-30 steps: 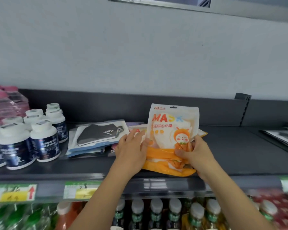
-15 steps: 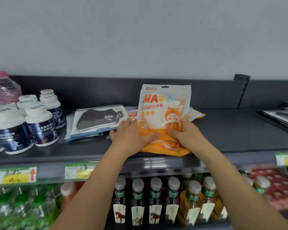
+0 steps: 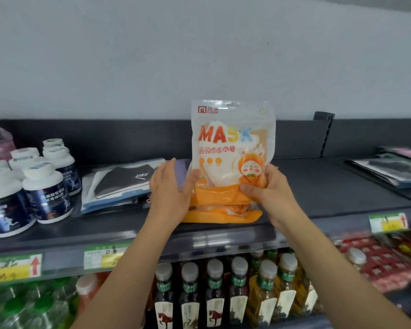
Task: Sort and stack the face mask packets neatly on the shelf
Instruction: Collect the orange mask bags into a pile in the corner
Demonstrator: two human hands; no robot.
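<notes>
Holding mask packet (image 3: 233,148) upright, between hands (image 3: 170,193) (image 3: 268,188)

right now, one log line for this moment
right hand: grips orange mask packet upright | left hand: flat against its side | orange stack: lying on shelf

— What is the upright mask packet (image 3: 233,143) made of?
— Thin plastic film, glossy and crinkled, clear in parts, with white cloth-like masks showing through. The orange packets (image 3: 223,213) under it have the same shine.
— And the shelf (image 3: 318,186)?
— Dark, matt and smooth; it looks like metal.
— The bottles (image 3: 45,193) at the left of the frame?
— Smooth white plastic with glossy dark labels. The flat packets (image 3: 121,184) beside them are clear shiny sleeves over dark cloth.
</notes>
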